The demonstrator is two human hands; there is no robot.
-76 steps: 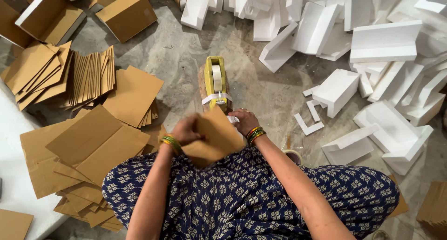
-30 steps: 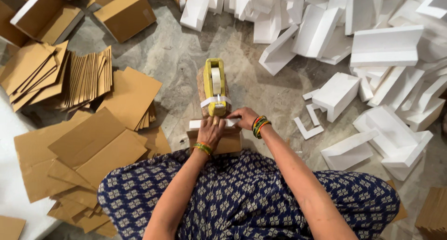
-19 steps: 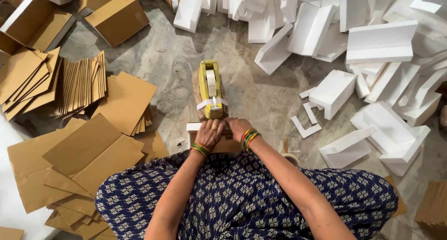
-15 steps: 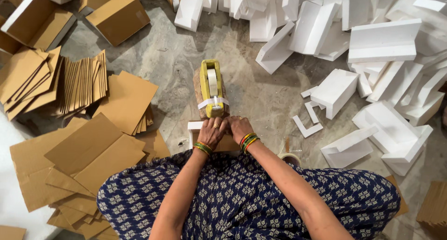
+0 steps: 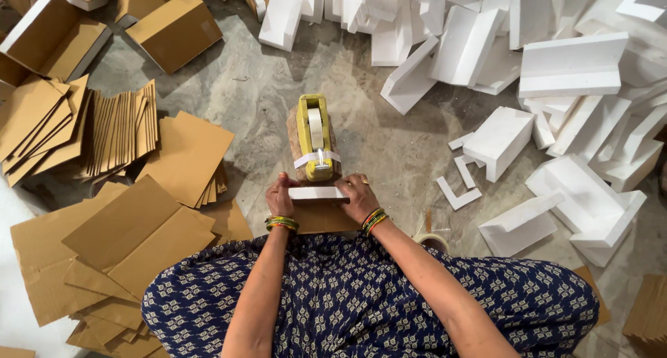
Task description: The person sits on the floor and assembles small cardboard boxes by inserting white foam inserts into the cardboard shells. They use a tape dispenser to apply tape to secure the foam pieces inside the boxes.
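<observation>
I sit on the floor with a small brown cardboard box in front of my knees. A white foam piece shows at its far end. My left hand grips the box's left side and my right hand grips its right side. Both wrists wear coloured bangles. Just beyond the box stands a yellow tape dispenser on a brown block, with a strip of white tape hanging across its front, close to my fingers.
Flat cardboard sheets lie stacked at my left, with more folded card and brown boxes beyond. White foam blocks are heaped across the top and right. A tape roll rests by my right forearm.
The box's brown flap, raised 2.5 s ago, is down. My hands went from on top of the box to gripping its two sides.
</observation>
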